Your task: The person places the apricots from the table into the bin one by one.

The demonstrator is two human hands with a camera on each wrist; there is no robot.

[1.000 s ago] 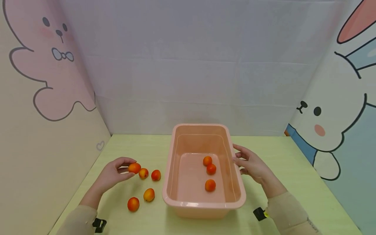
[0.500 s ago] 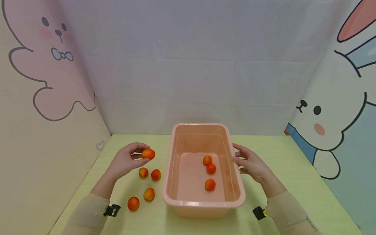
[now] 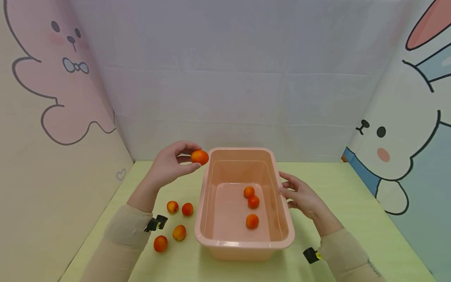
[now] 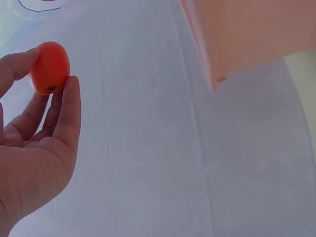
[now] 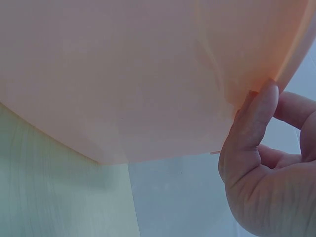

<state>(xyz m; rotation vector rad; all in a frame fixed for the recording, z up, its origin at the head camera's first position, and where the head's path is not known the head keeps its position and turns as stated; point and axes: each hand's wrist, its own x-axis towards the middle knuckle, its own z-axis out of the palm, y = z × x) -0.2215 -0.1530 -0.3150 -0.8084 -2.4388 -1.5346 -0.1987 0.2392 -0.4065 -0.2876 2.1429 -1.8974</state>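
Observation:
My left hand (image 3: 172,162) pinches a small orange-red oval fruit (image 3: 199,157) between thumb and fingers. It is raised beside the far left corner of the pink plastic basin (image 3: 201,203). In the left wrist view, the fruit (image 4: 51,69) shows a small dark spot at its lower end. On the basin's right side, my right hand (image 3: 301,196) holds the rim, with the thumb tip right at the edge. The right wrist view shows that thumb (image 5: 266,101) against the pink wall under the rim. Inside the basin lie three orange-red fruits (image 3: 252,221).
Several more fruits lie on the pale yellow table left of the basin, among them a yellowish one (image 3: 179,233) and a red-orange one (image 3: 160,243). A white sheet (image 3: 239,98) stands behind the table (image 3: 352,203), with cartoon-printed panels (image 3: 70,98) at both sides.
My left hand has lifted the pinched fruit from beside the other loose fruits, moving up and right to the basin's far left corner. The right hand and basin have stayed put.

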